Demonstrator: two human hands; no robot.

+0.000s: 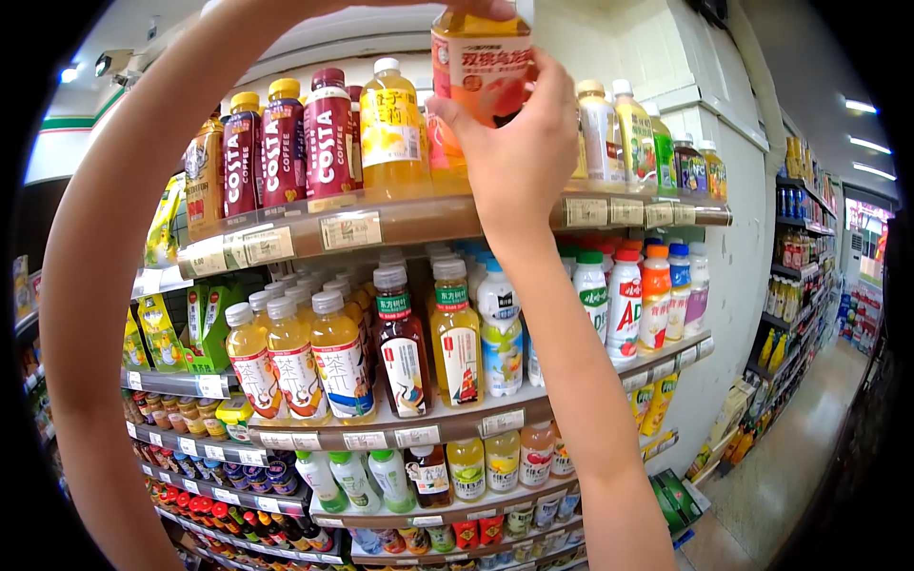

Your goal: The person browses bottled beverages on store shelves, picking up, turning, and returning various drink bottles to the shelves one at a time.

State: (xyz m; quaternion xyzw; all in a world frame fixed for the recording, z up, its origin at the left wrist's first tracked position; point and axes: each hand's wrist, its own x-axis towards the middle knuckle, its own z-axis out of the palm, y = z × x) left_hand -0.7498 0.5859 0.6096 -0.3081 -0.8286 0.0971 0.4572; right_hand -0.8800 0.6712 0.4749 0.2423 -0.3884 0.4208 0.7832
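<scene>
A bottle of peach oolong tea (pixel 466 62) with a pink label and amber liquid is held up at the front of the top shelf. My right hand (pixel 524 143) grips its lower right side, thumb and fingers spread around it. From the left, my left arm arches over, and my left hand (pixel 487 8) is at the bottle's upper part, fingers on it; most of that hand is cut off by the top edge. A similar pink-labelled bottle (pixel 446 152) shows partly behind my right hand. Left of it stands a yellow juice bottle (pixel 393 124).
Costa coffee bottles (pixel 328 133) line the top shelf (pixel 409 217) on the left; other drinks stand on its right. Tea bottles (pixel 341 366) and milk drinks (pixel 624 305) fill the shelf below, with more rows beneath. An aisle (pixel 785 447) runs along the right.
</scene>
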